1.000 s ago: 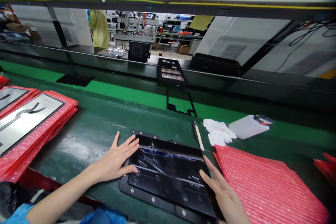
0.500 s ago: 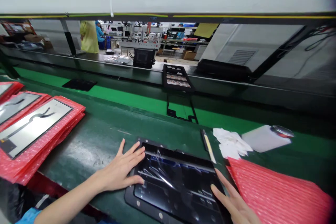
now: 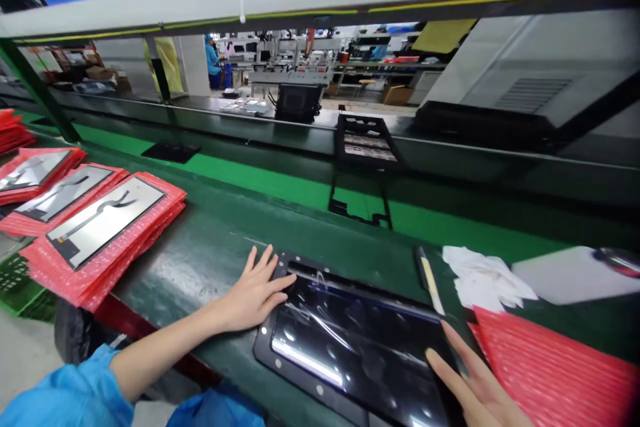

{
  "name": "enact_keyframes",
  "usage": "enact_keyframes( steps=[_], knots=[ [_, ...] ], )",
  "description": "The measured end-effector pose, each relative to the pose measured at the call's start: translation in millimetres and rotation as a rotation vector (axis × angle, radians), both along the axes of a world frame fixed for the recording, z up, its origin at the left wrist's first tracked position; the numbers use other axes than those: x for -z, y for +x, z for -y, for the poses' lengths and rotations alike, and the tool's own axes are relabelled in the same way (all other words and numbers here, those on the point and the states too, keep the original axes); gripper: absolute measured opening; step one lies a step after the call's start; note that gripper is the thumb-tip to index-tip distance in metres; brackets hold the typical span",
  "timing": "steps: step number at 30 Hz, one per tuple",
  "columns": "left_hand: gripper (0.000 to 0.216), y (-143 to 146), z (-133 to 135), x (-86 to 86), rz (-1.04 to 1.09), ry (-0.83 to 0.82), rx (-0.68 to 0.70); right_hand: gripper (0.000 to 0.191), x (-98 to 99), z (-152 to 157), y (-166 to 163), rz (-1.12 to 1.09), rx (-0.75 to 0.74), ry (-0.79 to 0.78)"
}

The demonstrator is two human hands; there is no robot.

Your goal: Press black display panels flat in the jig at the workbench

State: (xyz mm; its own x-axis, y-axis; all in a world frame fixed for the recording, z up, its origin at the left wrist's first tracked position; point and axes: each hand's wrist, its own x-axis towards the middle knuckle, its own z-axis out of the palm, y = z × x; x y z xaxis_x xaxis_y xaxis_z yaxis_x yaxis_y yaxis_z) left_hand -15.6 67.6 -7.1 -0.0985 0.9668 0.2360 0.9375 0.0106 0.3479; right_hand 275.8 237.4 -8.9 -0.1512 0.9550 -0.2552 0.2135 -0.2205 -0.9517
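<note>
Green bench [image 3: 200, 267]; near side, black plate [image 3: 267, 347] under glossy panel [image 3: 360, 340]. Panel sits between hands, long axis left to near right. Left hand [image 3: 255, 297] splayed on left edge, gripping nothing; right hand [image 3: 475, 383] equally close, thumb-index parted at right end, grip unclear.

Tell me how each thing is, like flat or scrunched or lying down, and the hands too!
Black panel: flat, shiny on top
Left hand: fingers spread, touching the panel's left end
Right hand: at the panel's right end, grip unclear
White tissue: crumpled
White bottle: on its side
Thin tool: lying down
Right red wrap: laid out
Silver panels: flat on red wrap stacks
</note>
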Motion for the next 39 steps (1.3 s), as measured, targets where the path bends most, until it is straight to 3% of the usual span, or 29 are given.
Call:
enact_keyframes(
  steps=[4,8,13,19,25,28,34,39],
  knots=[
    [0.044,-1,2,3.8,-0.005,0.018,0.015,0.095,-28.3,15,-11,0.018,0.038,-0.069],
    [0.043,-1,2,4.5,-0.025,0.029,0.023,0.095,-39.9,24,-12,0.075,0.018,-0.101],
    [0.048,-1,3,3.6,-0.034,0.007,0.041,0.089,-33.6,28,-12,0.057,0.024,-0.067],
    [0.078,-6,4,0.1,-0.024,-0.027,0.094,0.079,-30.2,29,-13,0.112,0.017,0.049],
    [0.087,-18,14,-5.4,-0.047,-0.073,0.168,0.081,-26.3,52,-10,0.112,-0.010,0.071],
    [0.087,-24,22,-8.0,-0.102,-0.094,0.200,0.077,-13.0,59,-4,0.137,-0.071,0.187],
    [0.078,-27,27,-5.4,-0.255,-0.034,0.195,0.055,11.2,46,18,0.384,-0.182,0.604],
    [0.072,-28,25,5.9,-0.437,0.057,0.168,0.034,12.5,25,37,0.465,-0.359,0.687]
  ],
)
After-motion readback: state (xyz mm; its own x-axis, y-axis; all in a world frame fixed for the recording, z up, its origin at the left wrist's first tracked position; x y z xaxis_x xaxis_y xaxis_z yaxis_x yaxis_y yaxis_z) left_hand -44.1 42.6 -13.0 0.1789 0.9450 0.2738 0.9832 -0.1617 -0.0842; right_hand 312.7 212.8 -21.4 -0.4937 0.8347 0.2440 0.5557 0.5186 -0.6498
